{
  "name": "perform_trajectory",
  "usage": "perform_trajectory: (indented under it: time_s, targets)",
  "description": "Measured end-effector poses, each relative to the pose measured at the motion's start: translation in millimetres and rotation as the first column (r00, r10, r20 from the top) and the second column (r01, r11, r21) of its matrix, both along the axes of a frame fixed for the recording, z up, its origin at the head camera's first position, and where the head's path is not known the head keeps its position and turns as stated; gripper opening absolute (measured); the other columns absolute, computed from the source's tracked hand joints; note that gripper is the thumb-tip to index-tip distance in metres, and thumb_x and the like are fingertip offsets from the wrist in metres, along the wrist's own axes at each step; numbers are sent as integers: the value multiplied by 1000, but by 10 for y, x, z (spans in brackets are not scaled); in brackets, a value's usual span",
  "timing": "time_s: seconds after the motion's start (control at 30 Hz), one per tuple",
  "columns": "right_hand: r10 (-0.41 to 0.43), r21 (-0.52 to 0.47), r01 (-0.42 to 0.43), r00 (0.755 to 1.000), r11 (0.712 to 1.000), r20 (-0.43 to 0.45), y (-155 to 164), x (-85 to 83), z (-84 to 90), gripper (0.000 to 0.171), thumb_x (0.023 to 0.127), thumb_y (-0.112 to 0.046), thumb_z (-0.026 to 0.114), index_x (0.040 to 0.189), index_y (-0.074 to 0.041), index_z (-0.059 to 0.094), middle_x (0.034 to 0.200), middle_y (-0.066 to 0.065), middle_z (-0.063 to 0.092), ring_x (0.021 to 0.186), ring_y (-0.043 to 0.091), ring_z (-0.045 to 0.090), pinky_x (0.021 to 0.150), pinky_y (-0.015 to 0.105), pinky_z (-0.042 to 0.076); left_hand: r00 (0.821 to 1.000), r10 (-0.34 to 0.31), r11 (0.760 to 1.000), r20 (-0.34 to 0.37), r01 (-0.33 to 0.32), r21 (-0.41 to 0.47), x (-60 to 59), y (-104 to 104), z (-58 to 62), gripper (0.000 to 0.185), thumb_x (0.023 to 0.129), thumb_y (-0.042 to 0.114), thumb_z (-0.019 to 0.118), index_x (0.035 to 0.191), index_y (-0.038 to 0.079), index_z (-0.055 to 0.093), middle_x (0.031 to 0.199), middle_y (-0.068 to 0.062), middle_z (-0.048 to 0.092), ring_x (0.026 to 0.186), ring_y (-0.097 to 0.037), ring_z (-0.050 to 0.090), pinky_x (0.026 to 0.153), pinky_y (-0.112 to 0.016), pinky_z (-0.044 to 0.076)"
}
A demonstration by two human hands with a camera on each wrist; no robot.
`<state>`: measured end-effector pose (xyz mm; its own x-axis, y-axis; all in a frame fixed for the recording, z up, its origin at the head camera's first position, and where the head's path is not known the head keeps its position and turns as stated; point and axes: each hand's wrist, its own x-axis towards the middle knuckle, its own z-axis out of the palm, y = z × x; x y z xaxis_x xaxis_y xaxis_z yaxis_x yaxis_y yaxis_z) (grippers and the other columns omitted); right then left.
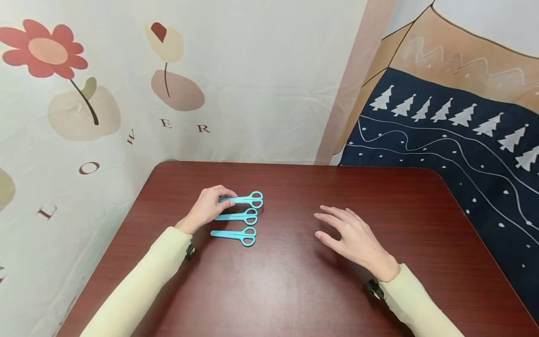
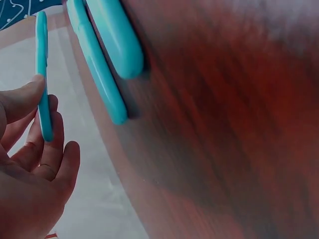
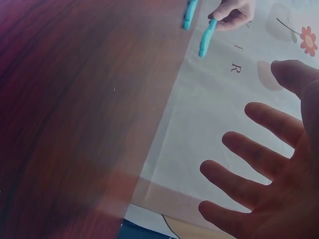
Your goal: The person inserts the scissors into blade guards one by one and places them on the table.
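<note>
Three pairs of turquoise scissors are at the left of the table, their handle loops pointing right. My left hand (image 1: pixel 207 207) pinches the farthest scissors (image 1: pixel 251 200) by the blade end, between thumb and fingers. In the left wrist view those scissors (image 2: pixel 44 107) are raised above the tabletop. The middle scissors (image 1: pixel 249 216) lie just nearer, their tip partly behind the left hand. Closest to me lie the third scissors (image 1: pixel 236 235), flat on the wood. My right hand (image 1: pixel 351 236) hovers over the right half of the table, fingers spread, holding nothing.
The dark red wooden table (image 1: pixel 286 281) has rounded far corners. Behind it hangs a pale cloth (image 1: pixel 261 93) printed with flowers and letters. A navy cloth (image 1: pixel 421 135) with white trees hangs at the right, close to the table's edge.
</note>
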<state>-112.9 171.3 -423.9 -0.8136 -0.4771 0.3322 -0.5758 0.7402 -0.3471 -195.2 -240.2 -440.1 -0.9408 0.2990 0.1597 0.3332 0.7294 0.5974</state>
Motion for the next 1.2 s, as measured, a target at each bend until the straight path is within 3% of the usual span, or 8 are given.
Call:
perform_trajectory:
  time_s: [0.47, 0.8, 1.2]
  targets:
    - [0, 3, 0, 1000, 1000, -1, 7, -1, 2, 47, 93, -42, 75, 133, -18, 71, 144, 6, 62, 130, 27, 59, 112, 62, 37, 997, 6, 998, 82, -2, -58, -220, -53, -81, 14, 95, 7, 75, 108, 4, 78, 107, -12, 72, 97, -29, 67, 82, -44, 55]
    - [0, 9, 0, 1000, 1000, 0, 8, 0, 6, 48, 93, -43, 75, 133, -17, 71, 144, 7, 62, 129, 29, 60, 112, 62, 38, 994, 16, 995, 112, -5, -99, -270, -64, -121, 11, 95, 7, 74, 105, 5, 80, 107, -12, 70, 96, -28, 62, 83, -45, 52]
    - [-14, 9, 14, 1000, 1000, 28, 21, -2, -4, 50, 94, -45, 74, 135, -18, 70, 145, 6, 61, 129, 29, 59, 113, 61, 37, 990, -1, 997, 140, 11, -72, -296, -137, -149, 18, 96, 10, 75, 112, 5, 79, 116, -15, 66, 107, -33, 59, 93, -50, 50]
